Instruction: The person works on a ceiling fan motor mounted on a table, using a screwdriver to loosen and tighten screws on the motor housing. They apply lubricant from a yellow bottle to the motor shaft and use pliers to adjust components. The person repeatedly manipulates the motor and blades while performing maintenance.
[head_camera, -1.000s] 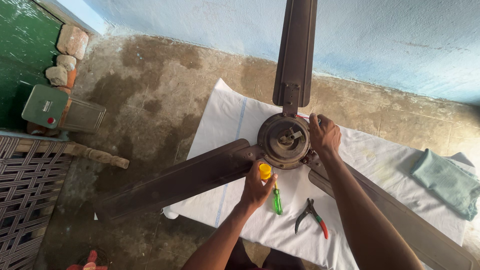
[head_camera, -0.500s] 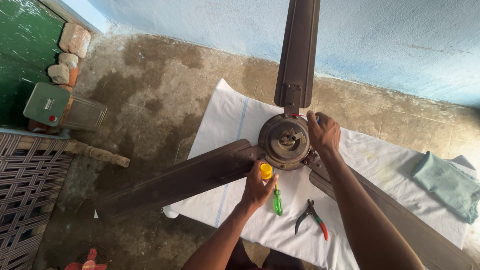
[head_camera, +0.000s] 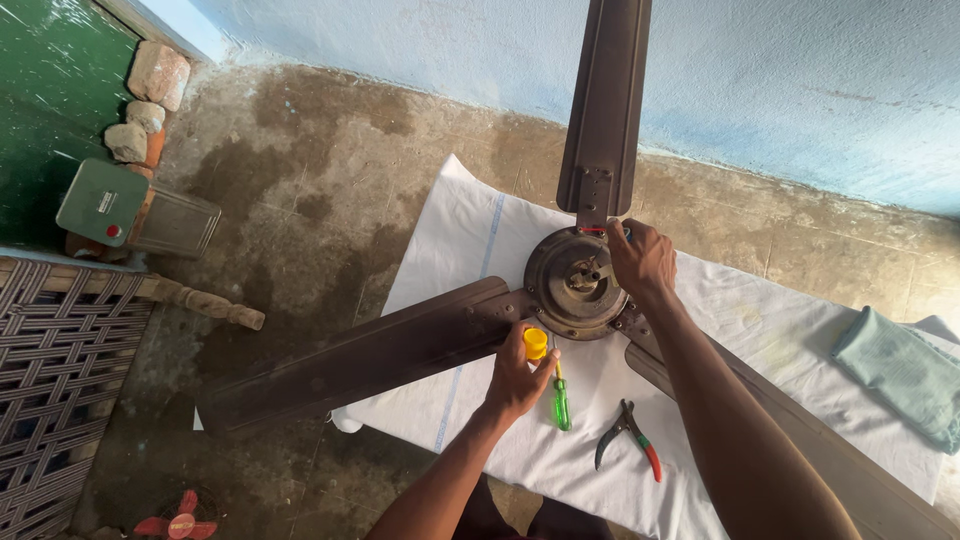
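At the far left a woven lattice panel (head_camera: 55, 390) meets a green wall, with a small green box (head_camera: 102, 203) and a few stones (head_camera: 150, 95) on the stained concrete floor (head_camera: 300, 200), and a little red fan-shaped object (head_camera: 178, 512) lies near the bottom edge. A brown ceiling fan (head_camera: 575, 285) lies on a white cloth (head_camera: 760, 330) spread on that floor; one blade (head_camera: 360, 360) runs out to the left, another blade (head_camera: 605, 100) points up toward the pale blue wall. The left hand (head_camera: 518, 375) is closed around a yellow-capped tool (head_camera: 537, 343) at the lower edge of the round motor hub. Just right of it a green screwdriver (head_camera: 562, 402) lies on the cloth, then pliers (head_camera: 630, 440) with red and green grips. The right hand (head_camera: 642, 262) rests on the hub's upper right rim, fingers curled against it near the upper blade's bracket. A folded teal cloth (head_camera: 900, 375) lies at the far right.
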